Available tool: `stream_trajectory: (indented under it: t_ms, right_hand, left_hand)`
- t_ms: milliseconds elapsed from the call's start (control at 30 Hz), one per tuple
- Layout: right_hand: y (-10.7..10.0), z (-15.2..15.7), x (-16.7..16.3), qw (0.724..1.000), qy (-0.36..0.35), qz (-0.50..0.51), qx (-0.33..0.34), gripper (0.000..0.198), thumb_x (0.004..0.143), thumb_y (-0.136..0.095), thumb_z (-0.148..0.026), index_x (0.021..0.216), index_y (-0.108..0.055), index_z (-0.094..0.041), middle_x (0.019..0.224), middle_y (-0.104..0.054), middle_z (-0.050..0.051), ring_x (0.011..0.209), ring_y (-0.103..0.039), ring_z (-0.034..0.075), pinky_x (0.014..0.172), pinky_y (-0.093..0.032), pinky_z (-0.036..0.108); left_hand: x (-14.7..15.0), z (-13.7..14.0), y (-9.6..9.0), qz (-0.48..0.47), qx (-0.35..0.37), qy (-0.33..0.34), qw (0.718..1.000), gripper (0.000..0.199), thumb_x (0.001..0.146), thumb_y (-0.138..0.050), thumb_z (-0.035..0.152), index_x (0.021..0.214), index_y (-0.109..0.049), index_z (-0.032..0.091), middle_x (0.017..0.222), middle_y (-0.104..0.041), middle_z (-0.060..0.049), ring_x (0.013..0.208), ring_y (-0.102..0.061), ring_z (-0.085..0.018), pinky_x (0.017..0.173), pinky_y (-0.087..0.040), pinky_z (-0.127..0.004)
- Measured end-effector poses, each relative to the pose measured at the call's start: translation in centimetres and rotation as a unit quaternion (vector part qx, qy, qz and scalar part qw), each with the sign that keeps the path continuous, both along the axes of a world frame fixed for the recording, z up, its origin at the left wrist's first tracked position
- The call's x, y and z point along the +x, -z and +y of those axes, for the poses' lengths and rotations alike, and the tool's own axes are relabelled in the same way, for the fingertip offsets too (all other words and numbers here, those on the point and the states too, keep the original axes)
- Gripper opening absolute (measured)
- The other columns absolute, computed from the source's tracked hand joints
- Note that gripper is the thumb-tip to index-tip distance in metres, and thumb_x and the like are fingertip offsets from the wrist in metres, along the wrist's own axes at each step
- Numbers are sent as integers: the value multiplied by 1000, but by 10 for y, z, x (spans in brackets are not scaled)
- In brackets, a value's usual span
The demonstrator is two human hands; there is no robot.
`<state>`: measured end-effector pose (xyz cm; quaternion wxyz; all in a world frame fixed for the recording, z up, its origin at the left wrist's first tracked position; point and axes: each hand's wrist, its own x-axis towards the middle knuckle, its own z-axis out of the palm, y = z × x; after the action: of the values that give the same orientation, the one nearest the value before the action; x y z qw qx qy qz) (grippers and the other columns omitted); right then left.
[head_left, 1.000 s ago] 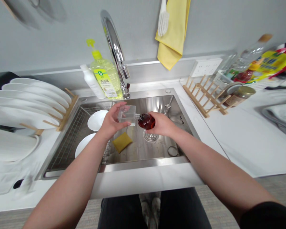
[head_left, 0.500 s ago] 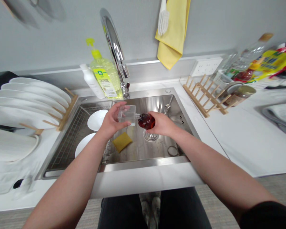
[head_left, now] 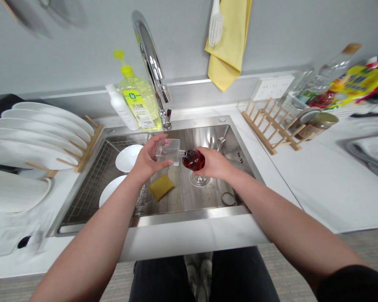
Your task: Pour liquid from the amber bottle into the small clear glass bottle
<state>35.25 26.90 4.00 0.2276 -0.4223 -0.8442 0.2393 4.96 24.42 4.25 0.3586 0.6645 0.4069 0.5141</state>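
Over the steel sink point(head_left: 193, 216), my left hand point(head_left: 149, 157) grips a clear, square-sided bottle point(head_left: 170, 151) lying on its side, its neck pointing right. My right hand point(head_left: 212, 162) is wrapped round a dark red, rounded glass vessel point(head_left: 193, 160); whether it is a bottle or a cup I cannot tell. The clear bottle's mouth meets or nearly meets the red vessel's near end. Below them are the drain point(head_left: 199, 179) and a yellow sponge point(head_left: 161, 187). White bowls point(head_left: 128, 158) rest in the wire rack point(head_left: 94, 176) to the left.
A chrome faucet point(head_left: 151, 63) rises behind the sink, beside a dish soap bottle point(head_left: 140, 100) and a white bottle point(head_left: 122, 107). Several plates point(head_left: 38, 138) stand in a wooden rack at left. Another wooden rack point(head_left: 272, 126) and jars point(head_left: 318, 125) are at right. A yellow cloth point(head_left: 229, 42) hangs above.
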Motion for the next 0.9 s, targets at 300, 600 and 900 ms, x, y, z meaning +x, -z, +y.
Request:
stream_trajectory:
  t_ms: [300, 600, 900]
  right_hand:
    - [0, 0, 0, 1000, -5, -3, -2, 59, 70, -105, -35, 120, -74, -26, 114, -84, 6, 100, -78, 30, 80, -52, 37]
    - [0, 0, -1, 1000, 0, -11, 0, 58, 69, -106, -34, 117, -74, -25, 112, -84, 6, 99, -78, 31, 78, -52, 38]
    - [-1, -1, 0, 1000, -2, 2, 1, 56, 70, -106, -35, 117, -75, -26, 112, -84, 5, 98, -78, 30, 77, -50, 37]
  left_hand:
    - [-3, 1, 2, 25, 7, -4, 1000, 104, 69, -112, 45, 157, -62, 24, 149, -76, -18, 141, -72, -40, 105, -64, -48]
    - [-1, 1, 2, 16, 2, -7, 1000, 103, 67, -113, 43, 156, -64, 24, 147, -77, -18, 141, -73, -39, 103, -64, -46]
    - [-3, 1, 3, 21, 11, -7, 1000, 102, 70, -112, 44, 157, -63, 24, 147, -77, -18, 140, -74, -38, 102, -65, -47]
